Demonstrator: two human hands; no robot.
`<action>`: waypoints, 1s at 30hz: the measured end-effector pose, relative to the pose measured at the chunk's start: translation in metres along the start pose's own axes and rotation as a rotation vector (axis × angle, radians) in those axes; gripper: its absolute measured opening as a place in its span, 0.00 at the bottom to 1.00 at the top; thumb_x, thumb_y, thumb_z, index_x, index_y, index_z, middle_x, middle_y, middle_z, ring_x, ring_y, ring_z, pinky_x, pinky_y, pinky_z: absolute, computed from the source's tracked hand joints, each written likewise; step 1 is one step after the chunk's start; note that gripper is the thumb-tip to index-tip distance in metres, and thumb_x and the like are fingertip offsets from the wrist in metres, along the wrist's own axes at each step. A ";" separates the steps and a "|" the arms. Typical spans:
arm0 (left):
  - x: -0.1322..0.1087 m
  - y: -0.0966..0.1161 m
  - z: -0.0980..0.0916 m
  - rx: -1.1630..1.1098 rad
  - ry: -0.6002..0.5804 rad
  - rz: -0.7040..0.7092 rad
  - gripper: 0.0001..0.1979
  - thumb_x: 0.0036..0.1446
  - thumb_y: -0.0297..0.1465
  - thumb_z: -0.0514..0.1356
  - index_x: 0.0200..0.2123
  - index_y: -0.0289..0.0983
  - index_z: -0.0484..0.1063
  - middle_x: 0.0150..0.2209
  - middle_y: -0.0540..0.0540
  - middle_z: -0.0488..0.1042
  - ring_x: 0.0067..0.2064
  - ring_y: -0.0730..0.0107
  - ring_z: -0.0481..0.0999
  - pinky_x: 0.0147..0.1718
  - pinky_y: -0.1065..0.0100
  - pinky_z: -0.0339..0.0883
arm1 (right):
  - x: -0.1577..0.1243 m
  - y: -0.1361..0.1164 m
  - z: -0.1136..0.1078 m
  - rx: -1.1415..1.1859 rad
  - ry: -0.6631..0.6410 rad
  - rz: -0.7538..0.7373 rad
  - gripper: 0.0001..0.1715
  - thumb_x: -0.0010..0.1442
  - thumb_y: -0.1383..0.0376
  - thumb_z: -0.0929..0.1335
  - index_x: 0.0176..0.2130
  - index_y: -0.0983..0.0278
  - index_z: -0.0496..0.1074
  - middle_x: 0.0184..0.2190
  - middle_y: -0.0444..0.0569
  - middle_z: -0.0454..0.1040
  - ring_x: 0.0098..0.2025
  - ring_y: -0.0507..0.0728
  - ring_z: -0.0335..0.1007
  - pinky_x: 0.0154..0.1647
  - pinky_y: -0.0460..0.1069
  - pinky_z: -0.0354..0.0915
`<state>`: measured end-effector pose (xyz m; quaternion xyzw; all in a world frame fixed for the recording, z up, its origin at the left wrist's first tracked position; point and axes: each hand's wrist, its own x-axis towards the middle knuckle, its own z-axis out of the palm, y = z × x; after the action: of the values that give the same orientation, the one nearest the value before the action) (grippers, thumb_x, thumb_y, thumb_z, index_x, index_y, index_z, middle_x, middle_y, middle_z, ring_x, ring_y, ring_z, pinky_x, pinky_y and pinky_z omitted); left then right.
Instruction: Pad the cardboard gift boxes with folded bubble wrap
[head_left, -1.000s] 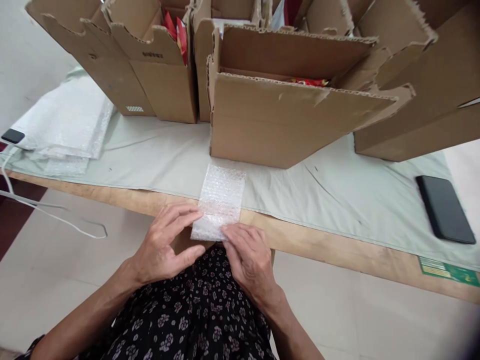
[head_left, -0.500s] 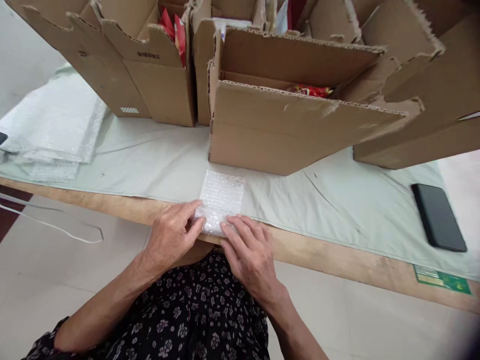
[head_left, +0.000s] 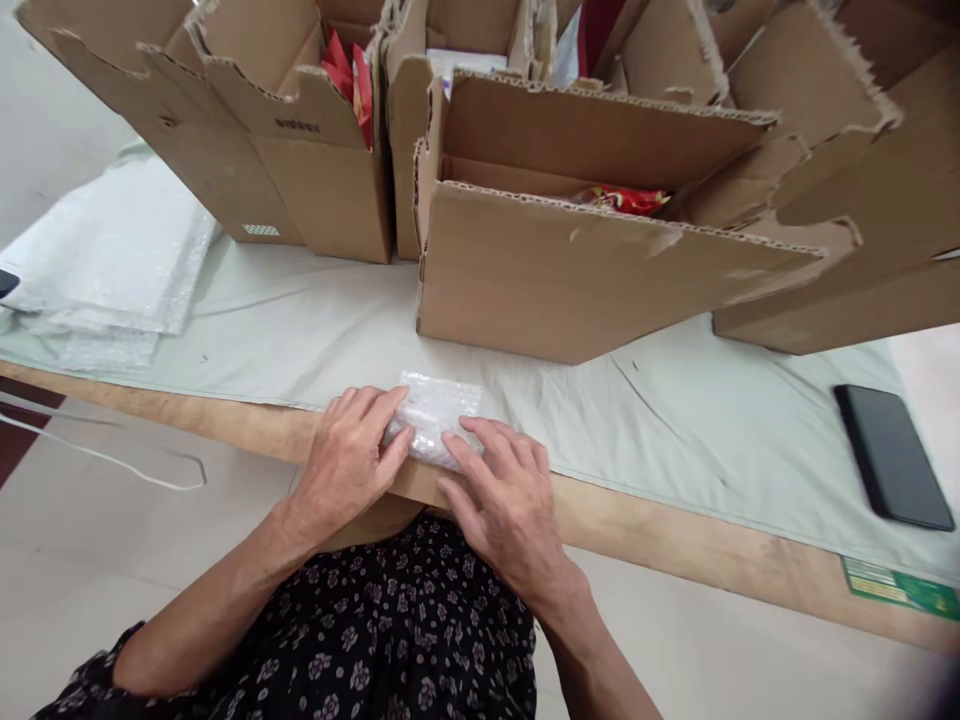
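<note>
At the table's front edge lies a small piece of clear bubble wrap (head_left: 438, 415), its near part folded or rolled into a thicker band. My left hand (head_left: 358, 440) grips the left end, with its thumb in front and its index finger over the top. The right end is under the fingertips of my right hand (head_left: 506, 490), with the thumb at the near side. Whether anything is wrapped inside cannot be made out.
Tall cut-open cardboard boxes (head_left: 615, 290) stand behind my hands, some with red packets (head_left: 634, 200) inside. Stacked bubble wrap sheets (head_left: 120, 250) lie at the left. A black phone (head_left: 892, 455) rests at the right, above a green card (head_left: 904, 587) on the wooden edge.
The bubble wrap has become shorter from front to back as its flat far part was taken into the fold. Both hands still hold its ends. The view has shifted slightly.
</note>
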<state>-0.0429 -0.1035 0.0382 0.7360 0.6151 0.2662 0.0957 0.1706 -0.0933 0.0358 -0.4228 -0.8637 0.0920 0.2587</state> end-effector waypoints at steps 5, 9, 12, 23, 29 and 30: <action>-0.018 0.007 -0.006 -0.425 0.093 -0.311 0.27 0.66 0.36 0.63 0.66 0.39 0.64 0.55 0.38 0.76 0.53 0.57 0.78 0.52 0.54 0.75 | 0.011 0.006 0.006 0.177 0.067 0.089 0.16 0.73 0.67 0.65 0.57 0.60 0.74 0.47 0.52 0.82 0.47 0.61 0.77 0.49 0.57 0.69; -0.024 0.019 -0.005 -0.978 -0.046 -0.537 0.39 0.64 0.37 0.64 0.72 0.37 0.50 0.61 0.34 0.73 0.57 0.57 0.80 0.56 0.55 0.76 | 0.008 -0.002 0.000 0.421 0.057 0.200 0.16 0.73 0.63 0.65 0.57 0.58 0.74 0.45 0.48 0.83 0.43 0.58 0.78 0.46 0.54 0.72; -0.019 0.028 -0.004 -1.187 -0.145 -0.582 0.40 0.65 0.35 0.63 0.74 0.38 0.47 0.52 0.39 0.80 0.53 0.59 0.82 0.55 0.57 0.77 | -0.004 -0.006 -0.005 0.503 0.002 0.236 0.15 0.72 0.61 0.66 0.55 0.57 0.76 0.46 0.49 0.82 0.46 0.58 0.78 0.51 0.56 0.73; 0.000 0.061 0.010 -0.845 -0.323 0.001 0.48 0.62 0.23 0.55 0.77 0.48 0.32 0.46 0.45 0.80 0.41 0.65 0.82 0.45 0.63 0.80 | -0.010 0.020 -0.069 0.617 -0.182 0.261 0.27 0.63 0.49 0.75 0.57 0.55 0.75 0.48 0.49 0.81 0.48 0.60 0.78 0.51 0.55 0.73; 0.029 0.068 -0.001 -0.553 -0.227 0.252 0.50 0.61 0.28 0.62 0.77 0.50 0.37 0.53 0.43 0.80 0.51 0.56 0.82 0.50 0.58 0.79 | 0.011 0.034 -0.104 0.613 -0.209 0.214 0.01 0.66 0.63 0.72 0.39 0.56 0.76 0.34 0.42 0.79 0.35 0.54 0.77 0.36 0.48 0.71; 0.041 0.067 -0.008 -0.482 -0.126 0.297 0.48 0.61 0.30 0.64 0.77 0.48 0.40 0.59 0.40 0.76 0.59 0.52 0.78 0.56 0.54 0.77 | 0.012 0.041 -0.116 0.593 -0.150 0.201 0.01 0.66 0.63 0.72 0.40 0.55 0.76 0.34 0.43 0.79 0.34 0.54 0.77 0.34 0.48 0.71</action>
<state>0.0141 -0.0809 0.0874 0.7891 0.4124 0.3697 0.2657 0.2527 -0.0651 0.1233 -0.4041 -0.7698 0.3955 0.2961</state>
